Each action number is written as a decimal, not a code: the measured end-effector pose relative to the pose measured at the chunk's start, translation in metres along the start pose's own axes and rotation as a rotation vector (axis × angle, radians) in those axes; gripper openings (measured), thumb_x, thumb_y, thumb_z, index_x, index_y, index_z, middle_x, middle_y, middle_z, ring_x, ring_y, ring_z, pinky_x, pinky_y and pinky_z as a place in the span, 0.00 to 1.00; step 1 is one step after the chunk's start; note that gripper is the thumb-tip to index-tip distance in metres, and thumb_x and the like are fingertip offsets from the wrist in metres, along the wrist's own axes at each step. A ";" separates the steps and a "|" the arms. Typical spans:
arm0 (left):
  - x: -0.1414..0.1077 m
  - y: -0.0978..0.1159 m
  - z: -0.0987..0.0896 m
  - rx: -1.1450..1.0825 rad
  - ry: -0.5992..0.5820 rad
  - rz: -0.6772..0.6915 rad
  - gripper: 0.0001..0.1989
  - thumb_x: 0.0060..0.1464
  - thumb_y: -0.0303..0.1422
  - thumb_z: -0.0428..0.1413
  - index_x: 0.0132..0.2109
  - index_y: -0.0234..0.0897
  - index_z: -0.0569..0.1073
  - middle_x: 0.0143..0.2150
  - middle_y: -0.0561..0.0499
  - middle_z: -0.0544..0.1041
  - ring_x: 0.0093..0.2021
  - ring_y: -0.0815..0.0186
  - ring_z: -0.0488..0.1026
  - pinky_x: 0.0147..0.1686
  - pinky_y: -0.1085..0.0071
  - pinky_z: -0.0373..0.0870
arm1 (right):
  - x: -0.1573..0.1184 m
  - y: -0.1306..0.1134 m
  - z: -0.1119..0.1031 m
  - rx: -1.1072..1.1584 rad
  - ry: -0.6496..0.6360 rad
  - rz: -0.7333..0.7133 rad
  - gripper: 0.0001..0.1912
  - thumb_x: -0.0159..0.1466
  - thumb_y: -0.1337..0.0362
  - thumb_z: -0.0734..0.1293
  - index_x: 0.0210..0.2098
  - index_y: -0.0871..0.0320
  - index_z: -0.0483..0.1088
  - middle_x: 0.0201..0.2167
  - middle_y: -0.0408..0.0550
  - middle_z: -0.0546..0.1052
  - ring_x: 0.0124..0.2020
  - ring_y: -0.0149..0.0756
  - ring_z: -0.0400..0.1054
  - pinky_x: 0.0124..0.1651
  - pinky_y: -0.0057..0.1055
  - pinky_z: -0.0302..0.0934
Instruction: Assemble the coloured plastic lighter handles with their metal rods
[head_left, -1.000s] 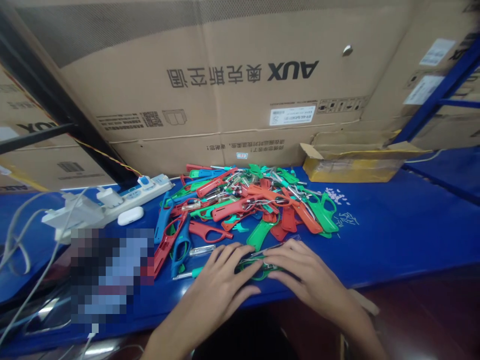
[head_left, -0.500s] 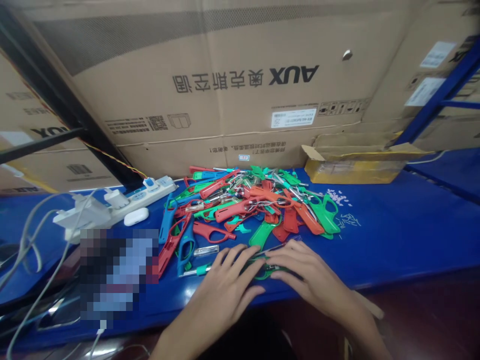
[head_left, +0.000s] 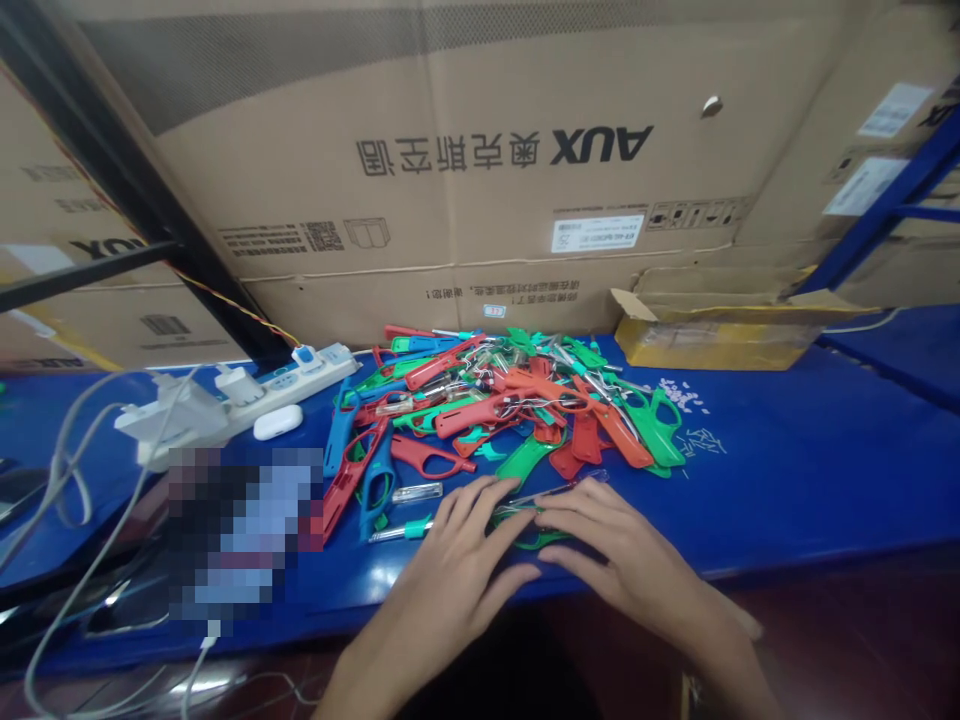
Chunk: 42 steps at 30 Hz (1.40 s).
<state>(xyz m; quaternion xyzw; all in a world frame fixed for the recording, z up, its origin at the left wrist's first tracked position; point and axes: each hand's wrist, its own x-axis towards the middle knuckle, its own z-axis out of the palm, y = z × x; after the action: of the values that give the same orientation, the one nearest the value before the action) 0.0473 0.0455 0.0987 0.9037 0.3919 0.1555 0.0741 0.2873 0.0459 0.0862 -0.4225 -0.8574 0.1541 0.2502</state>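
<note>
Near the front edge of the table, my left hand [head_left: 474,545] bends over a green long-nosed lighter [head_left: 538,540], fingers closed on its body. From the other side my right hand [head_left: 611,550] grips the same lighter, its thumb and fingertips close to my left fingers. Most of the lighter is hidden under both hands. A metal tube with a teal collar [head_left: 418,529] sticks out left of my left hand; whether it joins the lighter is hidden. Just beyond lies a heap of red, green and blue lighter parts [head_left: 480,410]. A clear fuel tank [head_left: 417,492] rests beside my left fingers.
An open cardboard box [head_left: 720,340] stands at the back right. Small pink pieces [head_left: 679,393] and thin pins or screws [head_left: 705,441] lie scattered right of the heap. At left are a power strip [head_left: 274,390], a white earbud case [head_left: 277,422] and a blurred-out phone [head_left: 247,540].
The view has shifted slightly, so everything sits a little further right. Both hands stay over the green lighter in nearly the same pose.
</note>
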 end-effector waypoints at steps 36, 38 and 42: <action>-0.006 0.004 0.010 0.124 0.362 0.052 0.11 0.69 0.34 0.53 0.53 0.37 0.76 0.55 0.44 0.79 0.55 0.51 0.74 0.51 0.50 0.74 | -0.002 -0.004 0.008 -0.047 0.068 0.022 0.11 0.74 0.61 0.63 0.53 0.52 0.73 0.55 0.50 0.76 0.57 0.45 0.69 0.62 0.53 0.65; -0.007 0.004 0.010 0.119 0.362 0.049 0.11 0.69 0.33 0.53 0.53 0.37 0.76 0.54 0.44 0.79 0.54 0.52 0.74 0.51 0.51 0.75 | -0.003 -0.003 0.010 -0.047 0.065 0.022 0.11 0.74 0.61 0.62 0.53 0.52 0.73 0.56 0.50 0.76 0.57 0.45 0.69 0.62 0.53 0.65; -0.009 0.004 0.012 0.100 0.368 0.039 0.12 0.69 0.32 0.53 0.55 0.36 0.76 0.55 0.43 0.78 0.56 0.53 0.73 0.52 0.53 0.75 | -0.005 -0.001 0.012 -0.051 0.084 0.013 0.11 0.75 0.60 0.61 0.52 0.52 0.72 0.55 0.50 0.76 0.57 0.45 0.69 0.62 0.53 0.64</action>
<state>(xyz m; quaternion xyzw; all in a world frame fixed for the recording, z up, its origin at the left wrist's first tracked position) 0.0481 0.0365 0.0862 0.8701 0.3884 0.2996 -0.0470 0.2829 0.0410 0.0752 -0.4406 -0.8469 0.1159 0.2741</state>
